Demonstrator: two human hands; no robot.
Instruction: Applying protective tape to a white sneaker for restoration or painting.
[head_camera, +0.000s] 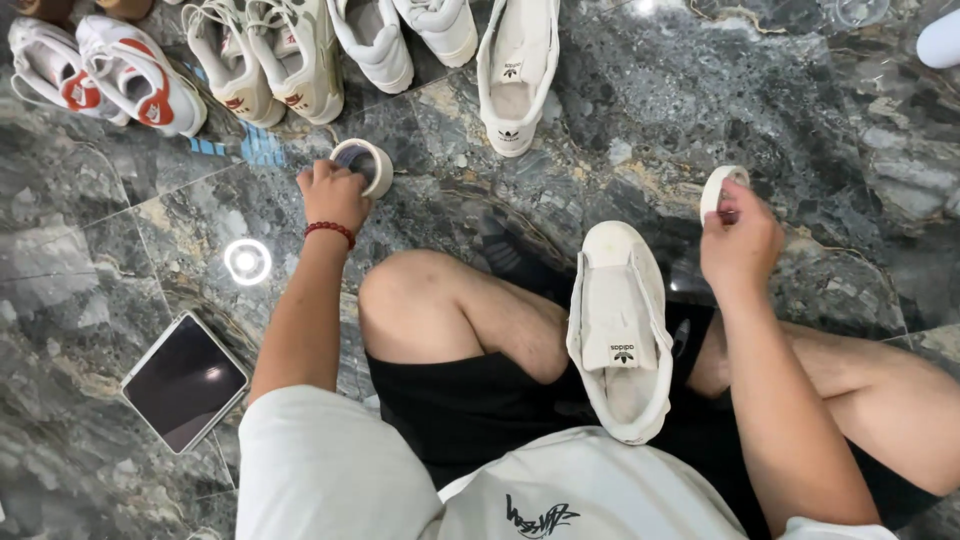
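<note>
while the white sneaker (620, 330) lay across the lap, toe pointing away from the body, the right hand (738, 245) pinched a tape roll (720, 188) just beyond the toe; the left hand (333, 195) gripped a small jar (364, 165) on the floor (90, 200), farther off.

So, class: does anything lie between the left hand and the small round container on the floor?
Nothing visible does. The left hand already rests against the small round container on the marble floor; the nearest shoes sit beyond it.
</note>
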